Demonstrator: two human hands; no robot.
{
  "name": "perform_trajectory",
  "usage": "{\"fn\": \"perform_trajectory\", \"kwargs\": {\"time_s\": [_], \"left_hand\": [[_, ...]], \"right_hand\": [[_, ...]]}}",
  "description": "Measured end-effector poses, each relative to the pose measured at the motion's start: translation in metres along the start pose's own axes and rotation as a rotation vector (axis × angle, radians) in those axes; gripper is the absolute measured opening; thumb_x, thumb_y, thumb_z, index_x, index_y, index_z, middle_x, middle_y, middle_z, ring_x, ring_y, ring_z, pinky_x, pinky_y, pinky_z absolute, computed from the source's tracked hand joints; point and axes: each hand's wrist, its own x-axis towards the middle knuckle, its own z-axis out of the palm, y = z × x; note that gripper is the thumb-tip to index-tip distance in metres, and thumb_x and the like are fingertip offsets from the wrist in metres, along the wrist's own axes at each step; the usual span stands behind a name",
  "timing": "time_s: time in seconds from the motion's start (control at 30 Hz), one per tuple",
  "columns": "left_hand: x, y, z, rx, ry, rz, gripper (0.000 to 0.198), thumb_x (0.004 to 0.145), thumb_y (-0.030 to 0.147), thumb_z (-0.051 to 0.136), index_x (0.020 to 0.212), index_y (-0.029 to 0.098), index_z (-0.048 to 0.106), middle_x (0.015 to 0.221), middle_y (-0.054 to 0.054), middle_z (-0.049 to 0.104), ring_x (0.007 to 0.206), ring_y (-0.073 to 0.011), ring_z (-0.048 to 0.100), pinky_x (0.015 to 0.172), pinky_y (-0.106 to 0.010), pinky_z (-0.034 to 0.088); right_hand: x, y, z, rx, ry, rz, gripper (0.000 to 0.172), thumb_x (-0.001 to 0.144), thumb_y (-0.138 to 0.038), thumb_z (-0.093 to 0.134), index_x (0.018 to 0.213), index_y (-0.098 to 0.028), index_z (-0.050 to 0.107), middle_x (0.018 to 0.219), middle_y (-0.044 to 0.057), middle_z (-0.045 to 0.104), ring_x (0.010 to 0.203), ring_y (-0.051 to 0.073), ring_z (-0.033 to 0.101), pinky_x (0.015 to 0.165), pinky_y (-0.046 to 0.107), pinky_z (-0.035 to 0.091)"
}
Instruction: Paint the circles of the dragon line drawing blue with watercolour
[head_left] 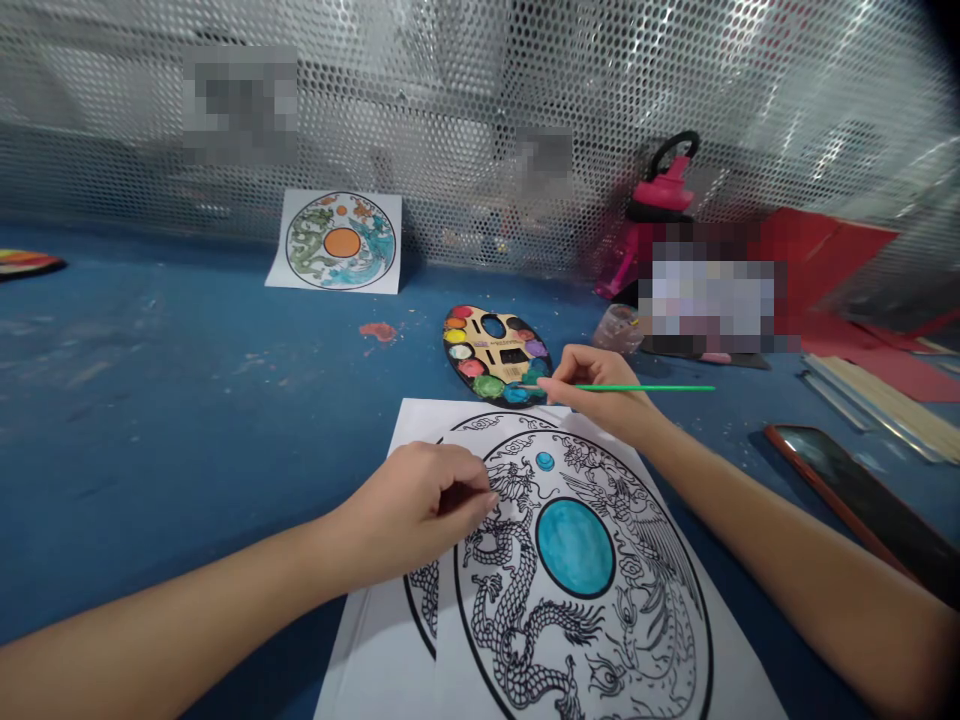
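Note:
My right hand [596, 390] pinches a thin green paintbrush [637, 388], its tip reaching toward the blue well of an oval paint palette [495, 355]. That palette holds several colours and lies just beyond the sheet's far edge. My left hand [412, 510] rests curled on a white sheet [420, 425] printed with a round dragon-and-phoenix line drawing. No held object shows in its fingers. The drawing's central disc [575, 548] is painted turquoise, with a small matching dot [545, 461] above it. A painted copy [341, 240] lies farther back.
A phone in a red case [862, 500] lies on the blue table [150, 400] at right. Behind stand a pink bottle [664, 195], a glass jar [619, 328], red paper [832, 260] and wooden sticks [877, 400]. Perforated metal [480, 90] forms the back wall.

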Motion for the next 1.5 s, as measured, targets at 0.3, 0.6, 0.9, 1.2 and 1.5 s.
{"fn": "perform_trajectory", "kwargs": {"time_s": [0.3,0.6,0.9,1.2,1.5], "left_hand": [[0.0,0.0,0.0,0.001,0.009,0.007,0.017,0.084,0.024,0.05,0.07,0.017,0.057,0.064,0.003,0.054,0.058,-0.0084,0.046,0.054,-0.021,0.034],[0.0,0.001,0.0,-0.001,0.0,0.003,0.018,0.085,0.024,0.05,0.07,0.017,0.058,0.064,0.003,0.054,0.057,-0.0084,0.046,0.053,-0.021,0.034],[-0.001,0.001,0.0,0.01,0.008,0.017,0.017,0.085,0.024,0.05,0.07,0.017,0.057,0.064,0.003,0.054,0.057,-0.0082,0.046,0.053,-0.02,0.034],[0.0,0.0,-0.001,0.007,-0.001,0.019,0.018,0.085,0.024,0.049,0.072,0.017,0.059,0.065,0.001,0.055,0.058,-0.0094,0.048,0.054,-0.021,0.035],[0.0,0.002,-0.001,0.013,0.004,0.013,0.017,0.085,0.023,0.05,0.071,0.017,0.058,0.065,0.001,0.055,0.058,-0.0096,0.047,0.054,-0.021,0.034]], "right_hand": [[0.002,0.003,-0.001,-0.058,0.015,-0.026,0.025,0.074,-0.026,0.064,0.061,-0.018,0.044,0.059,-0.004,0.046,0.054,0.008,0.037,0.049,0.024,0.029],[-0.001,-0.006,0.0,-0.262,0.019,-0.123,0.025,0.075,-0.019,0.059,0.057,-0.018,0.042,0.058,-0.003,0.047,0.055,0.009,0.039,0.052,0.025,0.03],[-0.002,-0.011,0.003,-0.319,0.01,-0.112,0.024,0.076,-0.023,0.06,0.058,-0.018,0.044,0.057,-0.003,0.049,0.055,0.009,0.041,0.051,0.025,0.03],[-0.002,-0.008,0.004,-0.344,0.03,-0.116,0.023,0.074,-0.02,0.059,0.057,-0.018,0.043,0.057,-0.003,0.049,0.055,0.009,0.042,0.051,0.025,0.03],[-0.004,-0.007,0.002,-0.338,0.045,-0.16,0.023,0.075,-0.019,0.057,0.058,-0.019,0.042,0.058,-0.002,0.05,0.055,0.01,0.042,0.052,0.025,0.032]]}}
